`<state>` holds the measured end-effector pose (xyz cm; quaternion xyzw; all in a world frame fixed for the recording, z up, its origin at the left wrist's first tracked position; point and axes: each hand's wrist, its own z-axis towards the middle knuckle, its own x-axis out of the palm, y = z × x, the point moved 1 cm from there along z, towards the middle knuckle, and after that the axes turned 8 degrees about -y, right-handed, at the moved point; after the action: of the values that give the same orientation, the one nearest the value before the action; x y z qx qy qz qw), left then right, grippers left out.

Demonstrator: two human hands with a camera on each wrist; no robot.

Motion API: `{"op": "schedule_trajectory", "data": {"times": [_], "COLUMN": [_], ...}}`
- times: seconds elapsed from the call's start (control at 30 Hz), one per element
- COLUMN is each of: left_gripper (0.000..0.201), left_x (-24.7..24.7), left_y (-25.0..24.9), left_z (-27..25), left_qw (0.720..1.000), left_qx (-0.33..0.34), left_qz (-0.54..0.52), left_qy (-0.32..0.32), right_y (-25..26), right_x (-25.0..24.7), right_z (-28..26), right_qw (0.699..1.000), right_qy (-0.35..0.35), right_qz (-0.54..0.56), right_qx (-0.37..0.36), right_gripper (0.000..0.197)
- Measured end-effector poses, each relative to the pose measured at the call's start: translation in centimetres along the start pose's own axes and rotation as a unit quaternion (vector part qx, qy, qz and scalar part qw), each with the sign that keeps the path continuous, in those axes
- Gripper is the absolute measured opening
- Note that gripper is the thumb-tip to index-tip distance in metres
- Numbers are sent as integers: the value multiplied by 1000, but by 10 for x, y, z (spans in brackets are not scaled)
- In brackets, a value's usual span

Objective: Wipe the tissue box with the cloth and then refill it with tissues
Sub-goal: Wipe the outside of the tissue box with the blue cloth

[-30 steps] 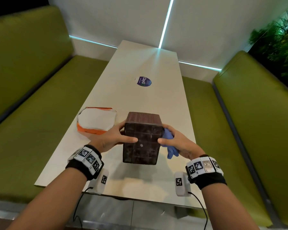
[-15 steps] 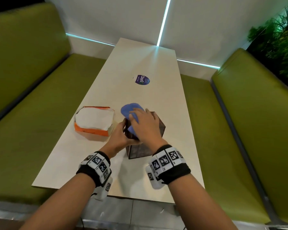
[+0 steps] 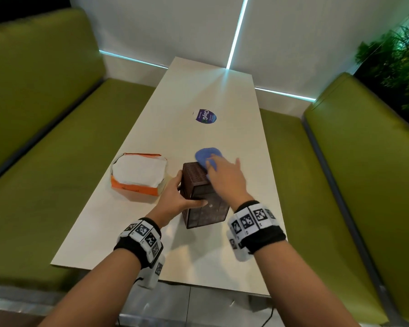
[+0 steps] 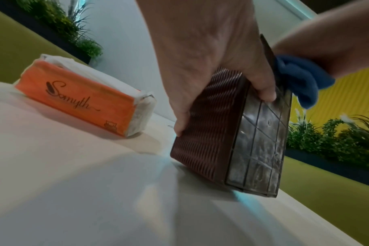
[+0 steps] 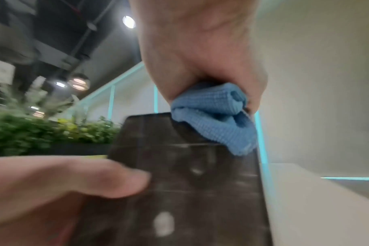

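Head view: showed the tissue box [image 3: 202,197] low at centre of frame, standing on end on the table [image 3: 191,256], long axis near upright and leaning slightly, ribbed side up and left, gridded panel toward the camera. Left hand [image 3: 175,197] clamped round the box, thumb on the gridded panel, fingers round the far ribbed side. Right hand [image 3: 224,178] closed on the blue cloth [image 3: 207,156], pressing it against the box's upper right edge. Left of the box, well apart, lay the orange tissue pack [image 3: 138,175], white tissues exposed on top; left wrist view read "Somyth" in script along its orange side. Farther up the table, round purple sticker [image 3: 205,116] lettered "ClayG".
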<state>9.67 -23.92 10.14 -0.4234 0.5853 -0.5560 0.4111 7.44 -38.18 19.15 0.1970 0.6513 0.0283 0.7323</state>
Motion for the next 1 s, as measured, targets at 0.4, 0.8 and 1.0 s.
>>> {"op": "schedule_trajectory", "data": {"times": [0.4, 0.8, 1.0], "left_gripper": [89, 95, 68], "left_x": [-2, -22, 0], "left_y": [8, -5, -25], "left_z": [-9, -15, -22], "left_qw": [1000, 962, 948], "left_qx": [9, -94, -93], "left_qz": [-23, -258, -305], "left_qy": [1, 3, 23], "right_y": [19, -102, -77], "right_x": [16, -5, 42], "right_z": [-11, -46, -85], "right_qw": [997, 713, 673], "right_qy": [-46, 69, 188], "right_qz": [18, 637, 675], "right_qx": [-52, 285, 235], "right_gripper": [41, 54, 95]}}
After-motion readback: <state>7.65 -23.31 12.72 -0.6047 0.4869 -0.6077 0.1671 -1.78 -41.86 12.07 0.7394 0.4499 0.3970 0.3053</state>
